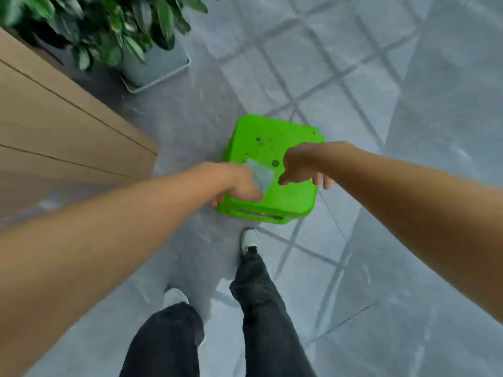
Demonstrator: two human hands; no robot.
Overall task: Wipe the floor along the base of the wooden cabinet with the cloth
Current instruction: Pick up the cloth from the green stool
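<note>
A pale grey-green cloth (260, 176) is pinched in my left hand (239, 183) above the top of a bright green plastic stool (272, 148). My right hand (302, 165) hovers over the stool's right side, fingers curled loosely downward and apart, holding nothing that I can see. The wooden cabinet (62, 126) stands at the left, its corner near the stool. The grey tiled floor (185, 126) runs along the cabinet's base. The picture is blurred by motion.
A potted plant (109, 31) in a pale square planter (158, 69) stands beyond the cabinet's corner at the top left. My legs in dark trousers and pale shoes (250, 238) are just behind the stool. Tiled floor stretches to the right.
</note>
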